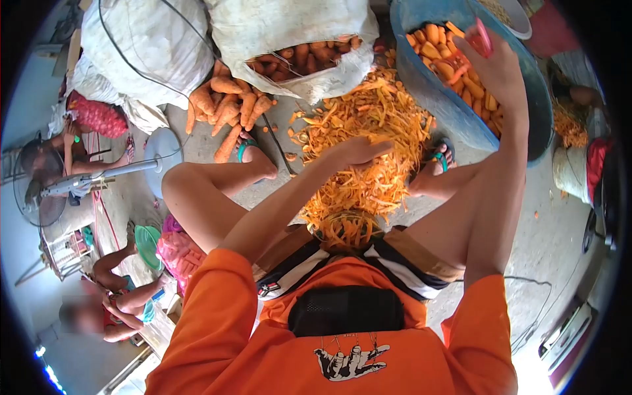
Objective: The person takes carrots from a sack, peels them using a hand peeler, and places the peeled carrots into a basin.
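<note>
My right hand [497, 69] reaches over the blue tub [438, 108] at the upper right. Its fingers are closed on a red peeler [484, 38], partly hidden by the hand. Peeled carrots [474, 89] lie in the tub below it. My left hand [355, 153] hovers over or rests on a heap of orange peels [368, 115] between my feet; which of the two I cannot tell. Its fingers are stretched toward the right, with nothing visible in them. Left of the heap, unpeeled carrots [227, 102] lie on the floor.
An open white sack [296, 26] of carrots stands ahead, beside another full white sack [148, 49]. A fan [49, 181] stands at the left. Two people [122, 306] sit at the left, near a green basin [149, 247] and a pink bag [179, 253]. A cable crosses the floor.
</note>
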A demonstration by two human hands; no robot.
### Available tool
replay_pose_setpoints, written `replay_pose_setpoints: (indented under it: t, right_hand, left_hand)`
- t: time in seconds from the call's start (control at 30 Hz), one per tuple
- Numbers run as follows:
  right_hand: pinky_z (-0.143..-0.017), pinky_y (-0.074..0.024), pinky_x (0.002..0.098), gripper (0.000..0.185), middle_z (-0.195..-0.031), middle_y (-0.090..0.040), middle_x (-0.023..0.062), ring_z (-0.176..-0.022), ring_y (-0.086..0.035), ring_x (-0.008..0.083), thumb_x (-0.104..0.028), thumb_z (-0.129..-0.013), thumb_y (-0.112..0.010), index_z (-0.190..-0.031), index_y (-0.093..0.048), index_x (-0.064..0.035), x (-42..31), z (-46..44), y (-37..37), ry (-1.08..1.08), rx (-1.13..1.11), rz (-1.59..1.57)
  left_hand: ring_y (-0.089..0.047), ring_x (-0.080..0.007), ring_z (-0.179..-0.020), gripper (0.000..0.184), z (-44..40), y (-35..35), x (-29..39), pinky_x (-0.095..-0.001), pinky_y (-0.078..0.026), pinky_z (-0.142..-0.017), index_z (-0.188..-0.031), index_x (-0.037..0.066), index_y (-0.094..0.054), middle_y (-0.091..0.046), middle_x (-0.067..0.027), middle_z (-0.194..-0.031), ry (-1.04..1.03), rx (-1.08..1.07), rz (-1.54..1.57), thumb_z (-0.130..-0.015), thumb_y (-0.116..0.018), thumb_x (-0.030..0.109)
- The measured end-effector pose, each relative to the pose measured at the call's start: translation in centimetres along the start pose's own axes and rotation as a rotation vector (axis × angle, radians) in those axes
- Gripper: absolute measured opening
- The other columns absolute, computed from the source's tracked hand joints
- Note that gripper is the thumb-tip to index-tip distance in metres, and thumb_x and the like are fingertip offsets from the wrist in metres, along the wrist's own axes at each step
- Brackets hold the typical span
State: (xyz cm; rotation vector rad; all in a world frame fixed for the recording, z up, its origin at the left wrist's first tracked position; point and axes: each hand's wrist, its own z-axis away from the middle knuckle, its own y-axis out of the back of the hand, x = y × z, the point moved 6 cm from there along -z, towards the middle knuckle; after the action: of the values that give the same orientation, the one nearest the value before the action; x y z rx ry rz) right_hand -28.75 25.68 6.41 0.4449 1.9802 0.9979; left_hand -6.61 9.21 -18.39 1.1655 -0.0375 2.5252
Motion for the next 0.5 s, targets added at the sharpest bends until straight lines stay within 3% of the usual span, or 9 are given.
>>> replay_pose_setpoints:
  t: [0.1,0.13,0.2,0.27,0.3,0.37,0.43,0.47,0.5]
  right_hand:
    - [-0.073,-0.0506,0.0336,0.037,-0.079,-0.068,0.0077,-0.074,-0.062,0.0139,-0.04,-0.093,-0.077,-0.098,-0.069,-0.0044,1.2,-0.7,0.8,-0.059,0.027,0.033]
    - [-0.073,-0.0504,0.0313,0.035,-0.082,-0.071,0.005,-0.076,-0.061,0.0111,-0.036,-0.093,-0.078,-0.099,-0.069,-0.0026,1.8,-0.9,1.1,-0.092,0.007,-0.101]
    - [-0.074,-0.0502,0.0301,0.035,-0.083,-0.071,0.0044,-0.077,-0.061,0.0099,-0.035,-0.093,-0.078,-0.1,-0.069,-0.0018,2.5,-1.4,1.8,-0.073,0.056,-0.131]
    - [-0.076,-0.0494,0.0272,0.032,-0.086,-0.07,0.0041,-0.08,-0.059,0.0082,-0.031,-0.094,-0.078,-0.101,-0.069,-0.0012,2.7,-1.7,2.6,-0.11,0.095,-0.1]
    - [-0.076,-0.0494,0.0272,0.032,-0.086,-0.07,0.0041,-0.08,-0.059,0.0082,-0.031,-0.094,-0.078,-0.101,-0.069,-0.0012,2.3,-1.7,2.8,-0.109,0.088,-0.1]
    - [-0.078,-0.0493,0.0268,0.029,-0.088,-0.069,0.0031,-0.082,-0.059,0.008,-0.029,-0.096,-0.076,-0.101,-0.068,-0.0013,1.9,-1.6,2.6,-0.117,0.076,-0.172]
    - [-0.078,-0.0488,0.0256,0.027,-0.089,-0.068,0.0016,-0.083,-0.059,0.0072,-0.028,-0.098,-0.075,-0.102,-0.068,-0.0022,2.3,-1.7,2.2,-0.123,0.052,-0.167]
    - [-0.079,-0.0485,0.0249,0.026,-0.089,-0.068,0.0013,-0.084,-0.059,0.007,-0.027,-0.098,-0.075,-0.103,-0.068,-0.0023,2.2,-1.8,1.9,-0.095,0.044,-0.146]
    - [-0.079,-0.0483,0.0242,0.025,-0.09,-0.068,0.0011,-0.085,-0.059,0.0068,-0.026,-0.098,-0.075,-0.104,-0.068,-0.0024,1.9,-1.8,1.8,-0.07,0.036,-0.124]
  left_hand:
    - [-0.057,-0.0094,-0.056,0.062,-0.6,0.2,12.5,-0.0265,-0.042,-0.053,-0.09,0.009,-0.07,-0.063,-0.0023,-0.065,-0.168,0.007,0.155,-0.1,-0.051,0.068]
    - [-0.063,-0.0104,-0.065,0.06,-1.3,0.0,15.9,-0.0261,-0.046,-0.059,-0.095,0.009,-0.072,-0.07,-0.004,-0.076,-0.256,-0.034,0.352,-0.101,-0.05,0.065]
    - [-0.07,-0.0113,-0.073,0.059,-2.4,1.4,19.1,-0.0257,-0.05,-0.064,-0.1,0.009,-0.073,-0.076,-0.0058,-0.087,-0.346,-0.059,0.551,-0.102,-0.05,0.063]
    - [-0.075,-0.0136,-0.084,0.054,-3.0,3.4,20.8,-0.0282,-0.055,-0.071,-0.103,0.008,-0.077,-0.078,-0.0082,-0.105,-0.532,0.017,0.412,-0.103,-0.053,0.057]
    - [-0.075,-0.0136,-0.084,0.054,-4.3,4.5,19.6,-0.0282,-0.055,-0.071,-0.103,0.008,-0.077,-0.078,-0.0082,-0.105,-0.529,0.02,0.418,-0.103,-0.053,0.057]
    - [-0.076,-0.0174,-0.087,0.044,-7.0,8.5,14.2,-0.0319,-0.058,-0.076,-0.107,0.008,-0.078,-0.078,-0.0065,-0.103,-0.582,0.33,-0.116,-0.099,-0.064,0.049]
    - [-0.076,-0.023,-0.079,0.026,-8.8,13.9,7.3,-0.0376,-0.058,-0.077,-0.095,0.012,-0.08,-0.078,-0.0092,-0.087,-0.326,0.587,-0.346,-0.089,-0.067,0.033]
    - [-0.076,-0.0254,-0.09,0.031,-9.6,17.0,2.6,-0.0383,-0.059,-0.081,-0.109,0.014,-0.08,-0.079,-0.0079,-0.106,-0.238,0.579,-0.268,-0.092,-0.074,0.038]
    - [-0.076,-0.0302,-0.091,0.032,-9.9,20.8,-1.1,-0.0421,-0.06,-0.083,-0.109,0.016,-0.08,-0.077,-0.0098,-0.109,-0.293,0.686,-0.477,-0.091,-0.071,0.041]
